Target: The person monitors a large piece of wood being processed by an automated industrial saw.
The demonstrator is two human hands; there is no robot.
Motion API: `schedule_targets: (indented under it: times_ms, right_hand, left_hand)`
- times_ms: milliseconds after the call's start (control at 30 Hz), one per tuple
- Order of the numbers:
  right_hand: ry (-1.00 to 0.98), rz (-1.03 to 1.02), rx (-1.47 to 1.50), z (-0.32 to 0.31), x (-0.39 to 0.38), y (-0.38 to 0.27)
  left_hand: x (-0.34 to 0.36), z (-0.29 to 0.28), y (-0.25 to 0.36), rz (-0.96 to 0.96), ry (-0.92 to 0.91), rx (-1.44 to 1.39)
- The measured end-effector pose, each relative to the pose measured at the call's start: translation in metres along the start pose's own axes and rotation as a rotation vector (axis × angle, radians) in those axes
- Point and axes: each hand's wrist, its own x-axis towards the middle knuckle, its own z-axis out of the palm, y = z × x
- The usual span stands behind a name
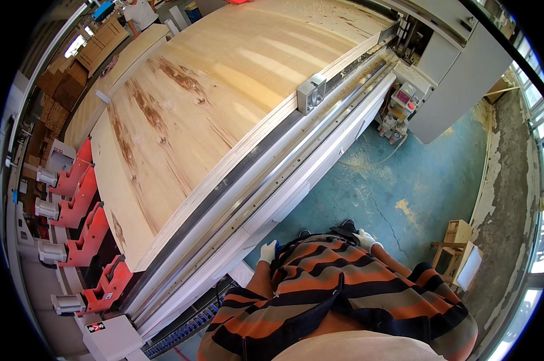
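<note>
My left hand [267, 252], in a white glove, hangs low by my waist beside the machine's long side. Its fingers are curled on a small dark blue thing [277, 247], mostly hidden, whose kind I cannot make out. On my other side hangs my right hand [366, 240], also gloved in white, near my hip. Its fingers are too small and turned away to read. Neither hand touches the large stack of plywood sheets [181, 138] lying on the machine bed. A grey metal block [311, 94] stands against the stack's near edge.
A toothed rail [254, 215] runs along the machine's near side. Red clamps [82, 240] line its left end. A grey cabinet [446, 78] and a control unit [404, 99] stand at far right. A wooden stool [455, 253] is by the wall. Another person [140, 13] stands far left.
</note>
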Motion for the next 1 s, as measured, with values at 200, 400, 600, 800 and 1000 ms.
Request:
schedule_targets:
  times_ms: [200, 400, 600, 800, 1000]
  right_hand:
    - [0.039, -0.022, -0.022, 0.010, 0.001, 0.009]
    - [0.028, -0.021, -0.036, 0.006, 0.001, 0.004]
    - [-0.041, 0.021, -0.020, 0.000, 0.003, 0.002]
    - [-0.059, 0.069, -0.030, -0.009, 0.003, -0.009]
    - [-0.106, 0.107, -0.004, -0.018, 0.000, -0.014]
  left_hand:
    - [-0.002, 0.000, 0.002, -0.023, -0.007, -0.041]
    - [0.003, -0.002, -0.002, -0.034, -0.024, -0.064]
    - [0.000, -0.003, 0.000, -0.011, -0.022, -0.068]
    - [-0.007, -0.001, 0.007, 0.181, -0.057, 0.253]
    - [-0.016, 0.007, 0.020, 0.072, -0.031, 0.190]
